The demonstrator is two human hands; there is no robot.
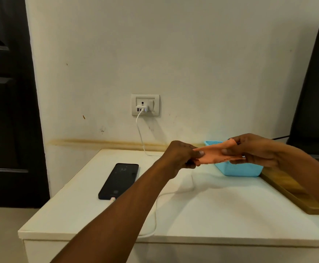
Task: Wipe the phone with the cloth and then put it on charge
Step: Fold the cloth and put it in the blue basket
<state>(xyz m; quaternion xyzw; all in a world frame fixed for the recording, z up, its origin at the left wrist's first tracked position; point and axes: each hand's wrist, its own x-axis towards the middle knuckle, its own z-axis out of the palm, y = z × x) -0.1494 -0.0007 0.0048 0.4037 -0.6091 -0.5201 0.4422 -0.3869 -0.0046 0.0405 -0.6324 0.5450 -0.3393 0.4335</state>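
The phone lies flat on the white tabletop, left of centre. Its screen faces up and glows dimly with the digits 52. A white cable is plugged into the phone's near end. From there it passes behind the left forearm, loops to the tabletop's front edge, and runs back up the wall to a white charger. The charger sits in the wall socket, with a small light showing on it. The orange cloth is off the phone, held in the air above the right rear of the tabletop and drawn out between both hands. The left grip pinches one end, with the thumb pressed on top and the fingers curled beneath. The right grip pinches the other end, its fingers folded round the bunched fabric. Just behind and below the cloth, a light blue plastic basket stands on the tabletop near the wall. A wooden board runs along the tabletop's right edge. A dark panelled door fills the left side, and a black appliance with a sticker stands at the right.
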